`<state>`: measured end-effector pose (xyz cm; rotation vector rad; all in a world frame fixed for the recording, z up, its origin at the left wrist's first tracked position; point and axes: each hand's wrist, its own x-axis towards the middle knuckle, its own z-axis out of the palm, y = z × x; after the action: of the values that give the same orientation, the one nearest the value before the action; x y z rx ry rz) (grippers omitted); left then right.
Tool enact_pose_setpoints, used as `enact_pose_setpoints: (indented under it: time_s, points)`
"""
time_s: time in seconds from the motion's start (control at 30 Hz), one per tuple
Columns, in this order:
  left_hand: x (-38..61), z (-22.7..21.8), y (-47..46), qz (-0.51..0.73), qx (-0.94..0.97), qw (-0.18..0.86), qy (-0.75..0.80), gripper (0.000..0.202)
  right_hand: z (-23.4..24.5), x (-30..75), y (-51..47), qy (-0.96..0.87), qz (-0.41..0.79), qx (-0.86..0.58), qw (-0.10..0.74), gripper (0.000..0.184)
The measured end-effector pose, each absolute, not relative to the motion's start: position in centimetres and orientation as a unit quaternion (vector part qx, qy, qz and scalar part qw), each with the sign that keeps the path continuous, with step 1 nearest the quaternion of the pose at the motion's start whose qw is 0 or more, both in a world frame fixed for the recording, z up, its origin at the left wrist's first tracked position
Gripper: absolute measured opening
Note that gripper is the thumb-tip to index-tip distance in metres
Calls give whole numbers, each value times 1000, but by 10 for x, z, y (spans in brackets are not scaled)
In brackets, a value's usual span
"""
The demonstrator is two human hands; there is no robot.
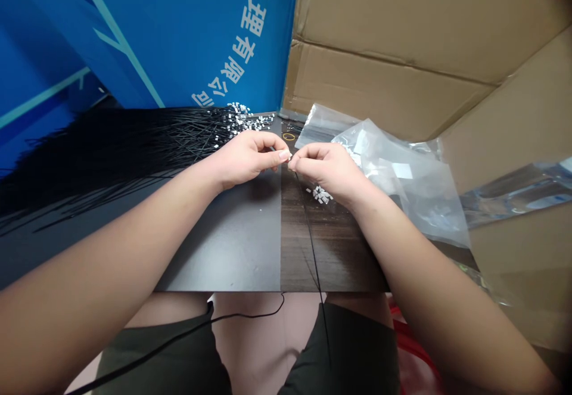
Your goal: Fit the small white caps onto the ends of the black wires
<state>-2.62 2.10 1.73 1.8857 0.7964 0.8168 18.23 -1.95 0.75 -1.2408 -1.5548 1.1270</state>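
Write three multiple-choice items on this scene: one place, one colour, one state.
1. Where is the small heap of white rectangular blocks?
A) Inside a bag
B) On the dark wood-grain board
C) On the person's lap

2. What colour is the long thin cord bundle?
A) Red
B) White
C) Black

3. What are the left hand and right hand doing?
A) Lying flat, apart
B) Meeting at the fingertips
C) Resting on the lap

1 B: the heap sits on the board just below the right hand.
2 C: the strands show black.
3 B: the fingertips meet over a thin black cord.

A thin black cord (pixel 311 243) lying nearly straight, small white rectangular pieces (pixel 320 195) heaped just beside it
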Motion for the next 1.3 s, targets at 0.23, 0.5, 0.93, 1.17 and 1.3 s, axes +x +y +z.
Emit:
enact_pose_setpoints:
  time_s: [0.23,0.5,0.93,1.17,1.3]
  points:
    - [-27,19,21,326,771,442,322,26,6,182,-18,-571,534,-464,418,9]
    - [-26,18,22,320,772,437,331,26,4,184,-17,-619,462,-481,415,15]
    - [-27,21,21,300,780,431,340,28,5,184,-19,-637,445,-484,402,14]
    - [-30,26,21,267,792,437,331,27,9,184,-22,-638,458,-490,378,14]
    - [-33,28,23,231,814,427,319,28,14,184,-25,-646,469,-494,344,15]
